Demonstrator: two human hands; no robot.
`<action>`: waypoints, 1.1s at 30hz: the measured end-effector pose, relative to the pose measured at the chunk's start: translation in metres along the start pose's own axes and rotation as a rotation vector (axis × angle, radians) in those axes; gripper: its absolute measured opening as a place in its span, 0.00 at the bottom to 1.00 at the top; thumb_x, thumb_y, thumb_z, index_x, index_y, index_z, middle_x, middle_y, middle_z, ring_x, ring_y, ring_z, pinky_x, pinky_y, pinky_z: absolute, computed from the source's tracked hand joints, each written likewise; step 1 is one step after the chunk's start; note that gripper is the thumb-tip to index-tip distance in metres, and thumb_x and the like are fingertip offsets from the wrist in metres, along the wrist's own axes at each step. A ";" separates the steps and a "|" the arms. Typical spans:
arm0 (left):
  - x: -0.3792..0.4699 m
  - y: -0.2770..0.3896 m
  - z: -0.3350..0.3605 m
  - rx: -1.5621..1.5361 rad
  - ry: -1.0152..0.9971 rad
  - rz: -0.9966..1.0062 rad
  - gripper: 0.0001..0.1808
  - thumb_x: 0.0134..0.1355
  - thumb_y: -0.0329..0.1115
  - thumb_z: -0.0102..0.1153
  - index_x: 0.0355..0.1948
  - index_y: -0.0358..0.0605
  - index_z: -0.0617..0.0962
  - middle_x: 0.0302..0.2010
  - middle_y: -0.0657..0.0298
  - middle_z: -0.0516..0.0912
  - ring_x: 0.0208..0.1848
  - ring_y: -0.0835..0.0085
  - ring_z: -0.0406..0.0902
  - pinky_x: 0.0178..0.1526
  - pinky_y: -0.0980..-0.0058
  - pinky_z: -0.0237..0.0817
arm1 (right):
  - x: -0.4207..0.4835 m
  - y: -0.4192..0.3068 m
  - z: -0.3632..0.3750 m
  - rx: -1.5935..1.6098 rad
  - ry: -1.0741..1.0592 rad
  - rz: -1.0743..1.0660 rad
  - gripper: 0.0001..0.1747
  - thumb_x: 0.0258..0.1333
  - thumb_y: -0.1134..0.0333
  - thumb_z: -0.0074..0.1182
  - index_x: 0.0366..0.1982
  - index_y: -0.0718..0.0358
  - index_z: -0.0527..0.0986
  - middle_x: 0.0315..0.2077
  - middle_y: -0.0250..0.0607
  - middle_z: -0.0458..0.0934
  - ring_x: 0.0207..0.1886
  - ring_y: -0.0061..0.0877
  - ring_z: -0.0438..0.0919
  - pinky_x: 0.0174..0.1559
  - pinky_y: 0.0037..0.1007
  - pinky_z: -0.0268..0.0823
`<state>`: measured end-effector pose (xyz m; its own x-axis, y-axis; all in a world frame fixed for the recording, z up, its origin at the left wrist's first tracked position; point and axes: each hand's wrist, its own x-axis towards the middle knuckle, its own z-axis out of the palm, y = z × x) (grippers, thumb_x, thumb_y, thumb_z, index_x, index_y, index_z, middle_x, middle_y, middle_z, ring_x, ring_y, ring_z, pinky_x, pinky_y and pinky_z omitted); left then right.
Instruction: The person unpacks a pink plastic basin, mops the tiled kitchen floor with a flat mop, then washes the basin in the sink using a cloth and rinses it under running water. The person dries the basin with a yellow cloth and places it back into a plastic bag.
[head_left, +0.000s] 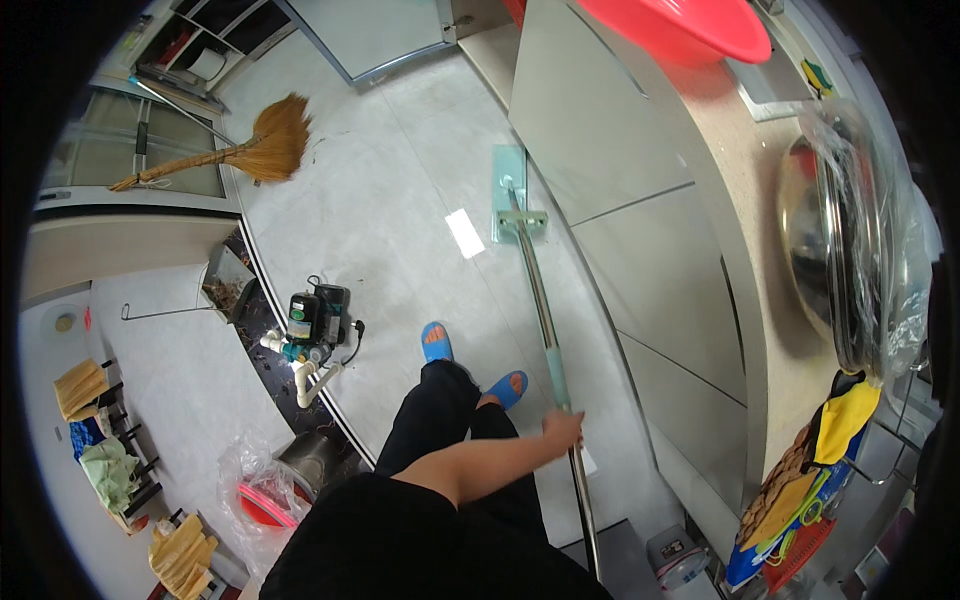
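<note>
My left hand (562, 433) is wrapped around the pole of a flat squeeze mop (534, 277), near the lower middle of the view. The pole is shiny metal with a pale green sleeve section just above the hand in the picture. Flat on the grey tiled floor (390, 187) lies the light green mop head (509, 169), close to the base of the cabinets. A pale green wringer bracket (522, 219) sits across the pole near the head. My right hand is out of view; the pole's upper end runs down behind my black clothing at the bottom edge.
White cabinets (637, 247) and a worktop (750, 187) line the right, with a red basin (690, 30). A water pump (315, 319) with white pipes stands left of my blue slippers (436, 343). A straw broom (262, 146) and metal dustpan (229, 281) are farther left.
</note>
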<state>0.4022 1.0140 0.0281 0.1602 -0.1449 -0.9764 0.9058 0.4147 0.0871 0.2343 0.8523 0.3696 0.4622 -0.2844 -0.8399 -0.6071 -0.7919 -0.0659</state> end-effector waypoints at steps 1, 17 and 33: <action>0.002 0.026 -0.002 0.023 0.047 0.100 0.17 0.56 0.34 0.55 0.16 0.36 0.67 0.13 0.57 0.69 0.11 0.66 0.69 0.14 0.66 0.67 | 0.007 -0.008 0.003 0.034 -0.018 -0.018 0.25 0.52 0.52 0.49 0.30 0.73 0.72 0.19 0.57 0.72 0.25 0.47 0.73 0.24 0.39 0.62; 0.096 0.467 -0.090 -0.105 -0.025 0.322 0.09 0.57 0.29 0.52 0.26 0.37 0.66 0.14 0.62 0.67 0.13 0.71 0.66 0.18 0.63 0.68 | 0.152 -0.394 -0.045 -0.116 0.004 -0.312 0.19 0.49 0.61 0.55 0.28 0.73 0.67 0.13 0.54 0.71 0.21 0.50 0.74 0.24 0.42 0.65; 0.025 0.347 -0.163 -0.249 0.178 0.235 0.11 0.56 0.30 0.53 0.20 0.41 0.66 0.13 0.64 0.65 0.12 0.71 0.64 0.17 0.68 0.65 | 0.118 -0.301 -0.034 -0.424 -0.159 -0.376 0.22 0.45 0.63 0.54 0.39 0.71 0.67 0.21 0.58 0.74 0.26 0.50 0.75 0.30 0.43 0.67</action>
<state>0.6569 1.3005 0.0022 0.2621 0.1292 -0.9563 0.7256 0.6270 0.2836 0.4931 1.0387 0.3083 0.4730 0.1164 -0.8733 -0.0939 -0.9789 -0.1813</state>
